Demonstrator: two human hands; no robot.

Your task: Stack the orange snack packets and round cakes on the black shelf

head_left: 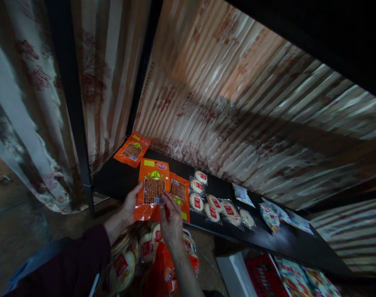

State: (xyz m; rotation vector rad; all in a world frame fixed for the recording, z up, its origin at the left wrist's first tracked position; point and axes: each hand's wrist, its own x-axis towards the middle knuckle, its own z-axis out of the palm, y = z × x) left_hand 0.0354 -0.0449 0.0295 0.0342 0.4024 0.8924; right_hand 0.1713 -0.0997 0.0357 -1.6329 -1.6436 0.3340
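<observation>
The place looks like a small shop or a storeroom for packaged food — which of the two, the view does not settle. A black shelf (113, 179) between dark posts (71, 95) carries sealed goods: an orange packet (132, 149) at its back left corner, round cakes in clear wrap (196, 201) along its middle, small bags (270, 218) towards its right end. More glossy packets (291, 278) lie below its front edge, beside a red container (265, 276). Pleated, printed curtains (237, 86) hang along the back edge and past the left end — the light is dim.
</observation>
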